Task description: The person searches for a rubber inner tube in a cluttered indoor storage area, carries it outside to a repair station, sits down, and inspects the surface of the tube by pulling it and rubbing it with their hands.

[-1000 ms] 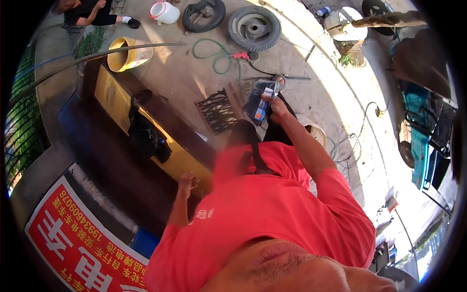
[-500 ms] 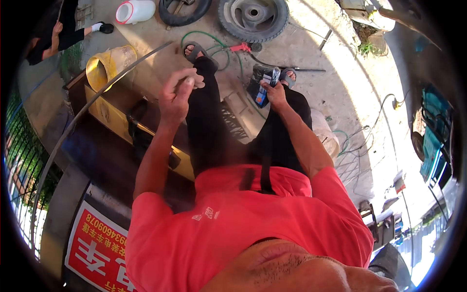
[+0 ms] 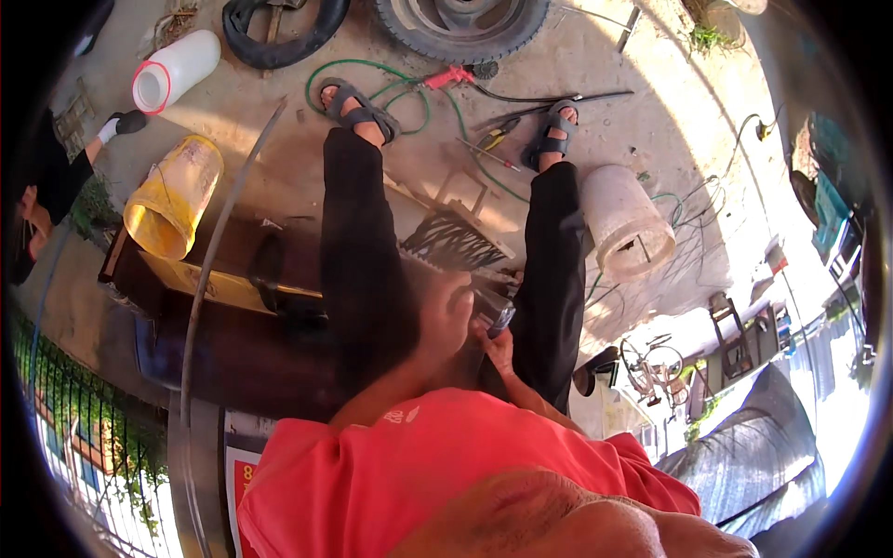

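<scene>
In front of my waist, between my thighs, my right hand (image 3: 499, 351) is closed on a small blue-and-clear plastic packet (image 3: 501, 319). Close beside it on the left is my left hand (image 3: 448, 312), smeared by motion. Its fingers look bent, but whether they hold anything does not show. Beyond both hands, a dark slatted crate (image 3: 456, 240) lies on the ground between my legs. Farther out, near my right sandal (image 3: 553, 135), are pliers (image 3: 503, 133) with yellow-and-black handles and a thin screwdriver (image 3: 493, 156) with a red end.
A green hose (image 3: 367, 65) with a red fitting (image 3: 449, 77) curls past my feet. Beyond lie a wheel (image 3: 465, 33), a black tyre (image 3: 270, 56) and a white jug (image 3: 186, 70). A yellow bucket (image 3: 177, 200) and whitish bucket (image 3: 625, 223) flank me. Another person (image 3: 70, 172) is far left.
Both hands have come back toward my waist and closer together, the right one bringing the packet. My view has shifted, and the pliers and screwdriver now show on the ground.
</scene>
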